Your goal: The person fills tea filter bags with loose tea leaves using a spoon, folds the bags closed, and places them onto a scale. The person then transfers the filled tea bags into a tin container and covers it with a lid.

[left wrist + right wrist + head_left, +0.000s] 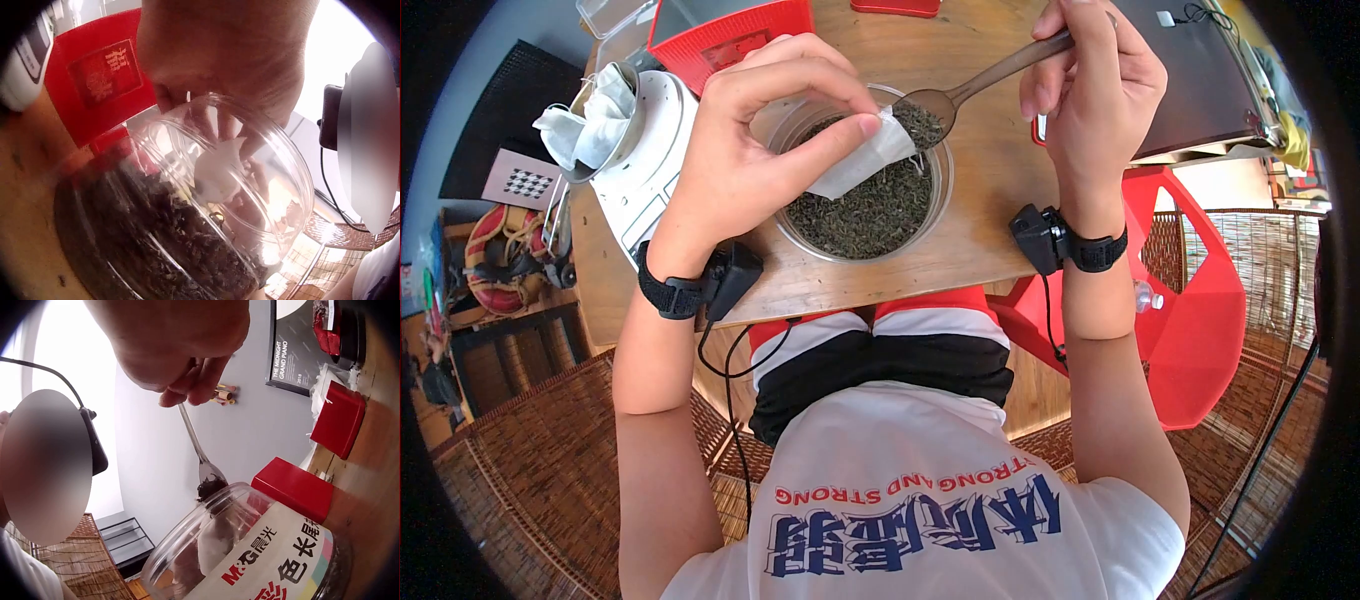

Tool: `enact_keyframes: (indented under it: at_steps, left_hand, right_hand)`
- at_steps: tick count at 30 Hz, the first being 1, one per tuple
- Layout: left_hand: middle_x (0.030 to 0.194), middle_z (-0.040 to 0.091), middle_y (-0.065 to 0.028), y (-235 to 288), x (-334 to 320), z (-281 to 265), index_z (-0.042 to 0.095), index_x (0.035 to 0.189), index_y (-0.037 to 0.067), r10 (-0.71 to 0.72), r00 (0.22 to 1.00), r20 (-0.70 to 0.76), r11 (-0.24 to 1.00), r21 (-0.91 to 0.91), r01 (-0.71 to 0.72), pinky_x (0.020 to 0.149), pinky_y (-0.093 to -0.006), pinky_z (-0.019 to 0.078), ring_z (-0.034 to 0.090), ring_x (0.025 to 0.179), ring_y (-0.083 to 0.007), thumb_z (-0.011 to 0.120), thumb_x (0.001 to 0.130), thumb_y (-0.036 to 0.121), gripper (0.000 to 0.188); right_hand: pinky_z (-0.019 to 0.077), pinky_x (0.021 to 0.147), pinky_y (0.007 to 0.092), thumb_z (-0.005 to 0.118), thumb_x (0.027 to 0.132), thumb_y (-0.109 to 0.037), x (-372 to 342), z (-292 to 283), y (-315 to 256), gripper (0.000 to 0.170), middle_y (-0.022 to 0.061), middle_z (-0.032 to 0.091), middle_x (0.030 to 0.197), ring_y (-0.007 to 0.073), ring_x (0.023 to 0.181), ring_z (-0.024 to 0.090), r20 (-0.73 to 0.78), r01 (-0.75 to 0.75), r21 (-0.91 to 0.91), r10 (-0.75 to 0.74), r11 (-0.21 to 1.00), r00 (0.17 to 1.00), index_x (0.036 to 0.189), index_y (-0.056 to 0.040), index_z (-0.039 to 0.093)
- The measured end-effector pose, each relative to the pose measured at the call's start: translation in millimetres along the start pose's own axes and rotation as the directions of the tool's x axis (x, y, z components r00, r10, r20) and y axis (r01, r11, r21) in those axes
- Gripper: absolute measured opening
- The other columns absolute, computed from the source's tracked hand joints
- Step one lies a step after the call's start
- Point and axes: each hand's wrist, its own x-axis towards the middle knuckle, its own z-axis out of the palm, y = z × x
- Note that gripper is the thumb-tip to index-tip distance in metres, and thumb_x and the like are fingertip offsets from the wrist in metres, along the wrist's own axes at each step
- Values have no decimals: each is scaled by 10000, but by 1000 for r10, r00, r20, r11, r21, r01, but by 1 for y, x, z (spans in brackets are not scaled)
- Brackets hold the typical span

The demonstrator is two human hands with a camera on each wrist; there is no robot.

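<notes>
My left hand point(740, 155) pinches a small white filter bag point(862, 168) between thumb and forefinger, over a clear plastic tub point(949, 190). Dark dried leaves point(860, 218) lie in the tub; through its wall in the left wrist view the pale bag point(215, 175) also shows. From the right, my right hand point(1105, 95) grips the handle of a spoon point(1000, 75). Its bowl carries a heap of leaves point(918, 122) right at the bag's mouth, above the tub. In the right wrist view the loaded spoon point(197, 440) tilts down toward the tub's rim.
Left of the tub stands a white scale point(635, 180), with a metal bowl point(638, 120) of white bags on it. A red box point(730, 40) stands behind my left hand. Red tins point(294, 490) stand beyond the tub. A red chair point(1190, 330) is at the right, below the table edge.
</notes>
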Motion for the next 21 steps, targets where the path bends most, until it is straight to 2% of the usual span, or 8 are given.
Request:
enact_keyframes:
  at_steps: [8, 12, 13, 14, 15, 16, 17, 21]
  left_hand:
    - [893, 726, -55, -1, 5, 0, 719, 897, 14, 99, 995, -34, 990, 101, -95, 887, -340, 491, 672, 890, -199, 770, 841, 34, 79]
    - [987, 728, -88, 2, 4, -5, 721, 914, 4, 67, 997, 25, 991, 118, -70, 935, -337, 484, 664, 984, -198, 745, 866, 9, 54]
    - [990, 734, -91, 2, 4, -5, 722, 912, 4, 58, 998, 26, 993, 104, -60, 935, -337, 488, 671, 987, -200, 745, 868, 11, 50]
    - [993, 740, -94, 2, 3, -6, 724, 910, 4, 47, 999, 27, 995, 90, -49, 934, -336, 492, 678, 990, -202, 746, 870, 13, 47]
    - [993, 740, -94, 2, 3, -6, 724, 910, 4, 46, 999, 27, 995, 89, -48, 934, -336, 492, 678, 990, -202, 746, 870, 13, 47]
    - [1000, 745, -99, 2, 3, -7, 726, 912, 5, 52, 998, 28, 995, 89, -55, 934, -337, 494, 683, 991, -204, 747, 869, 13, 49]
    - [1007, 750, -103, 1, 3, -7, 728, 914, 5, 59, 998, 29, 994, 88, -62, 935, -338, 496, 688, 992, -205, 749, 868, 12, 50]
    - [1004, 756, -101, 0, 3, -10, 733, 905, 9, 58, 998, 27, 996, 72, -60, 938, -347, 494, 693, 983, -207, 760, 850, 14, 61]
  right_hand:
    - [351, 307, 223, 540, 1086, -236, 0, 1, 3, 385, -1, 475, 459, 74, 302, 416, -16, 79, 105, -78, 991, 997, 765, -26, 578]
    - [356, 298, 225, 532, 1090, -244, 6, 2, 16, 385, 5, 468, 449, 80, 298, 413, -24, 119, 177, -117, 977, 993, 778, -24, 576]
    - [359, 297, 225, 526, 1093, -249, 10, 10, 32, 390, 8, 469, 446, 81, 296, 411, 72, 53, 719, -150, 693, 986, 780, -23, 574]
    - [361, 297, 225, 521, 1096, -255, 12, 14, 41, 395, 12, 470, 444, 82, 295, 410, 130, -95, 983, -229, 158, 965, 782, -21, 572]
    - [361, 297, 225, 521, 1096, -255, 9, 11, 32, 395, 12, 470, 444, 82, 295, 410, 131, -96, 983, -228, 158, 965, 782, -21, 572]
    - [362, 296, 224, 518, 1098, -269, 3, 5, 16, 406, 13, 472, 444, 83, 296, 415, 63, 66, 704, -154, 707, 986, 780, -21, 571]
    - [363, 296, 224, 516, 1100, -282, 0, 1, 7, 418, 14, 473, 444, 84, 296, 419, -37, 140, 134, -136, 981, 990, 778, -20, 569]
    - [367, 297, 223, 522, 1099, -305, 0, 0, 7, 434, 17, 486, 453, 90, 298, 432, -33, 218, 125, -215, 968, 976, 775, -19, 565]
